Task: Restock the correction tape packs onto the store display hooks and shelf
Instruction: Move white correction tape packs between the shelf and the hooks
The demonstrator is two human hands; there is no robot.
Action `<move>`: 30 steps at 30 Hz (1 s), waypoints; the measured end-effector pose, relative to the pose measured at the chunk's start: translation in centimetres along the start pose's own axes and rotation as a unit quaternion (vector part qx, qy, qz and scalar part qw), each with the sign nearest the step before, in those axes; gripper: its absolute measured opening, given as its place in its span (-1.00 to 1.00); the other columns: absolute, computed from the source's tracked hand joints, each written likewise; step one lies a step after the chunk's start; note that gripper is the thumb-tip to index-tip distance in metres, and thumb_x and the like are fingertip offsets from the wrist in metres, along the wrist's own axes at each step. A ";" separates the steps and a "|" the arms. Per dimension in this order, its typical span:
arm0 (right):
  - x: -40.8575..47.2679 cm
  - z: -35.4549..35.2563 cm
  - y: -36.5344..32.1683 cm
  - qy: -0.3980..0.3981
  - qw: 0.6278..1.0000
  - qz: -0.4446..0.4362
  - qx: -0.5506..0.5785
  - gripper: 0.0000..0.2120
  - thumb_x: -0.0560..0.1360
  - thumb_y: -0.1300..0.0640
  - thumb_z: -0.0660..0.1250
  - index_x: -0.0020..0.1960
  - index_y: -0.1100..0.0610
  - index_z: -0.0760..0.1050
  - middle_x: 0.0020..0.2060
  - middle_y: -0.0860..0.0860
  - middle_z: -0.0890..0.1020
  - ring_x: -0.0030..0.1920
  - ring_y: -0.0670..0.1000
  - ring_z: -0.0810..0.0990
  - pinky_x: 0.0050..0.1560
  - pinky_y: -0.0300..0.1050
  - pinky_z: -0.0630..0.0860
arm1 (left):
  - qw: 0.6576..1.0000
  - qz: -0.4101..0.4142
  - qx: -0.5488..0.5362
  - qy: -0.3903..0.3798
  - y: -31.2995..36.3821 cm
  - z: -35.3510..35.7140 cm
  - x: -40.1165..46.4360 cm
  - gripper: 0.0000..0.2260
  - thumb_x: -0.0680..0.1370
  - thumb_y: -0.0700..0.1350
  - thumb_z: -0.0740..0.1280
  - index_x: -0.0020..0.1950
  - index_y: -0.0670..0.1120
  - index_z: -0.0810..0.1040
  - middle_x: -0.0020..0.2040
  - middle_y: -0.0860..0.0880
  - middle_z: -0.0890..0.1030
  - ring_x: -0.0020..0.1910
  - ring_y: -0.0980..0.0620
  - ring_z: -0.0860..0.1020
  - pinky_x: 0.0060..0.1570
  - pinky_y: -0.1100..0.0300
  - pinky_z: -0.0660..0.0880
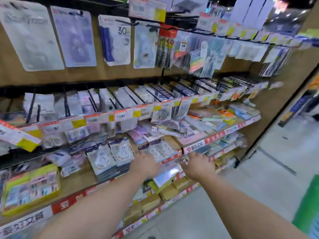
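Two stacks of correction tape packs [110, 156] lie on the wooden shelf [81, 180], with another pair of packs [160, 150] to their right near the shelf edge. My left hand [146, 165] reaches to that right pair and its fingers touch the packs' lower edge. My right hand [198, 165] is at the shelf's front edge further right, fingers down on a small dark item; the blur hides what it is. More correction tape packs [116, 40] hang on hooks above.
A row of black hooks [120, 99] with price tags runs above the shelf. A yellow display box [32, 188] stands at the left. Lower shelves hold brown boxes [151, 199]. The aisle floor [259, 178] lies to the right.
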State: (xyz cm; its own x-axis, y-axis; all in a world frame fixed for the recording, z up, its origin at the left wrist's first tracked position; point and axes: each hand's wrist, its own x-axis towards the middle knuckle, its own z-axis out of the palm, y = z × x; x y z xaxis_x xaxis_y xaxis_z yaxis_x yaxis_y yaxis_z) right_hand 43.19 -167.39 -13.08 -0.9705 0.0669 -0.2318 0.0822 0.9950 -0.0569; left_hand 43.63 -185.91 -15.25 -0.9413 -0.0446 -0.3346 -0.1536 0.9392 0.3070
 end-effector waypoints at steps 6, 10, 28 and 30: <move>6.4 2.0 -1.0 -0.058 0.998 -0.008 -0.018 -0.42 0.60 -0.22 0.09 0.48 0.11 0.25 0.46 0.18 0.33 0.46 0.21 0.25 0.39 0.14 0.26 | 0.998 -0.019 -0.038 -0.037 -0.1 1.6 6.0 -0.34 0.55 0.30 0.14 0.48 -0.14 0.29 0.45 -0.21 0.36 0.41 -0.20 0.32 0.36 0.03 0.31; 9.5 3.1 -1.5 -0.079 0.997 -0.019 -0.016 -0.46 0.59 -0.21 0.11 0.43 0.11 0.30 0.40 0.16 0.39 0.41 0.21 0.32 0.34 0.12 0.31 | 0.995 -0.046 -0.068 -0.064 -0.5 3.4 8.8 -0.34 0.59 0.24 0.14 0.57 -0.10 0.12 0.50 -0.19 0.28 0.46 -0.19 0.27 0.38 0.03 0.31; 25.5 4.6 -0.8 -0.230 0.962 -0.135 0.063 -0.45 0.60 -0.11 0.16 0.41 0.27 0.27 0.32 0.28 0.41 0.26 0.25 0.48 0.23 0.01 0.46 | 0.901 -0.319 -0.290 0.037 3.3 7.2 16.1 -0.43 0.60 0.13 0.25 0.53 -0.09 0.22 0.48 -0.15 0.30 0.40 -0.13 0.36 0.33 0.07 0.33; 25.9 5.2 -1.0 -0.252 0.953 -0.142 0.091 -0.44 0.60 -0.10 0.18 0.43 0.27 0.26 0.33 0.27 0.42 0.23 0.24 0.51 0.17 -0.02 0.47 | 0.885 -0.348 -0.303 0.055 3.7 7.7 16.3 -0.42 0.58 0.12 0.30 0.51 -0.12 0.25 0.45 -0.17 0.33 0.34 -0.13 0.42 0.29 0.09 0.38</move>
State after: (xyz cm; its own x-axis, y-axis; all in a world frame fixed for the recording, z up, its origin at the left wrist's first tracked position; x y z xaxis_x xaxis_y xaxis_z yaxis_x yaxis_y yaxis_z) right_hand 19.15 -167.04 -24.12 -0.7313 -0.2934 -0.6157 -0.0849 0.9349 -0.3446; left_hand 30.00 -180.53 -26.41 -0.5728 -0.6049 -0.5531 -0.8104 0.3166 0.4930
